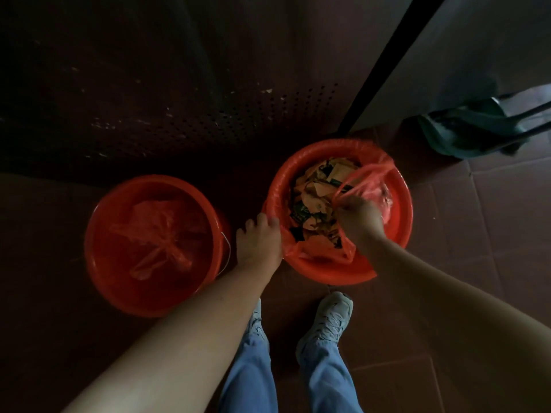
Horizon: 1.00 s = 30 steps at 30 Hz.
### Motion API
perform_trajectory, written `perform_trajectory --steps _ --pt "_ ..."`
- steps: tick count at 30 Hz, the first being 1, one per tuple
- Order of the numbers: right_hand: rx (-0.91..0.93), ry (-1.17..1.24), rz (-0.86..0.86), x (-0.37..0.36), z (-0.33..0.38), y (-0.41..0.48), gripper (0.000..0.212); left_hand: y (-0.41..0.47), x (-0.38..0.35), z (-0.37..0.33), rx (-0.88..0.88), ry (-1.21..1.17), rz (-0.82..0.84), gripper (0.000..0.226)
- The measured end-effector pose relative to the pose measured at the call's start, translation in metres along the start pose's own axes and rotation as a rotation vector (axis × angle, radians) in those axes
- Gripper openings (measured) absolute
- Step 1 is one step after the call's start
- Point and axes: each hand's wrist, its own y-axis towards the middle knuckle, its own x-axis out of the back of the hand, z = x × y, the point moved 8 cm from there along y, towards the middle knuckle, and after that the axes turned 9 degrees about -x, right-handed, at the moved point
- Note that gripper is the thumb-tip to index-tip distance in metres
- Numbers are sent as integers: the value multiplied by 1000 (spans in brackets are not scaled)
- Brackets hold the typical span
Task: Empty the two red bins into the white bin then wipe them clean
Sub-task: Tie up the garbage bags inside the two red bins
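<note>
Floor [477, 222]: reddish-brown tiles, carrying both bins.
Dark perforated panel [208, 114]: upright behind the full red bin, running off to its left.
Second red bin [98, 272]: on the floor just left of the full red bin, close to it; whether they touch cannot be told. It holds a knotted red bag [161, 234] lying low inside.
Full red bin [399, 222]: on the floor ahead of the person's grey shoes [328, 320].
Green cloth [465, 129]: behind and right of the full red bin.
Red liner bag [320, 253]: inside the full red bin, filled with paper and card scraps [316, 189].
Left hand [258, 239]: fingers curled over the full red bin's left rim, on the liner folded there.
Right hand [359, 217]: closed above the scraps, pinching the liner's gathered handle loops, which stretch toward the far-right rim.
</note>
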Motion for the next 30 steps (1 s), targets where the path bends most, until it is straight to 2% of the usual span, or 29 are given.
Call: perform_trajectory --steps 3,5,7,9,10,12,13,15,18,21,23,26,28,30 --pt "132 -468 301 -51 8 -18 19 -2 -8 10 138 -152 41 45" --pt "198 -679 345 -68 4 -28 26 -2 -16 14 219 -229 79 47" --pt "154 -594 283 -68 0 -27 29 -1 -25 21 345 -390 95 47" --pt "96 -424 186 -61 -4 -23 24 3 -41 32 538 -659 85 44" --pt "68 -345 143 -58 -6 -21 28 4 -50 37 650 -803 74 42" --pt "2 -231 111 -52 -9 -21 50 2 -69 43 849 -1110 42 36" --pt "-27 -218 119 -50 -11 -19 59 1 -78 42 914 -1242 26 31" --pt "-64 -285 164 -52 -13 -15 63 -3 -89 41 997 -1399 -14 24" --pt "-75 -401 260 -59 -16 -15 55 -4 -86 46 1018 -1419 -102 22" --pt "-43 -453 346 -63 -12 -26 48 1 -69 48 957 -1452 -162 20" --pt "-31 -452 412 -66 -11 -37 54 6 -56 49 897 -1476 -223 26" --pt "9 -587 536 -75 -15 -57 56 11 -31 53 815 -1414 -323 30" --pt "13 -622 596 -78 -19 -69 54 13 -18 53 771 -1412 -327 47" --pt "13 -553 572 -74 -18 -71 57 14 -17 48 776 -1473 -250 75"
